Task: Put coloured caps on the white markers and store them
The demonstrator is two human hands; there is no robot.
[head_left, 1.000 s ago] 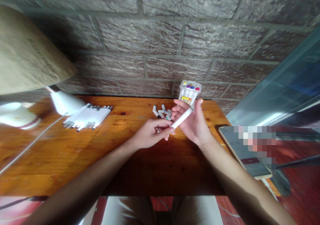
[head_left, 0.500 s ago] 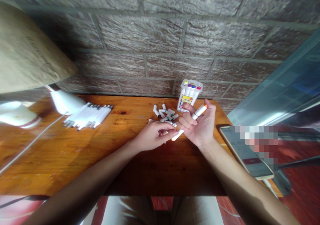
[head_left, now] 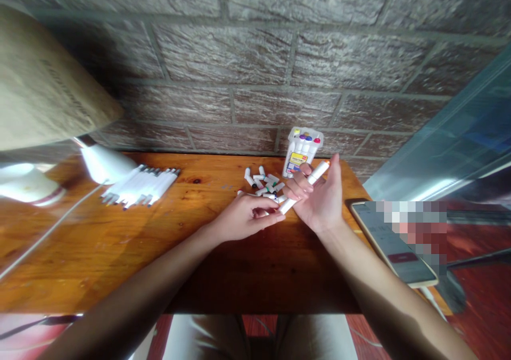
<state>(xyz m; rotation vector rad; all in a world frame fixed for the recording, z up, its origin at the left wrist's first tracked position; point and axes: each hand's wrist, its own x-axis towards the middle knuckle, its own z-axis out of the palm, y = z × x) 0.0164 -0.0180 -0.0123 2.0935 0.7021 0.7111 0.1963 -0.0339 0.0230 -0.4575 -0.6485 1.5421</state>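
My right hand grips a white marker with an orange end, held slantwise over the wooden table. My left hand pinches the marker's lower end, fingers closed on a cap there. Just behind both hands lies a heap of loose white marker caps. A clear marker case with coloured markers stands upright against the wall behind my right hand.
A row of several white markers lies at the table's back left, beside a white lamp with its cord. A phone rests at the table's right edge. A brick wall backs the table.
The marker was turned end for end in my right hand, and its orange end now points up. My left hand has closed on its lower end.
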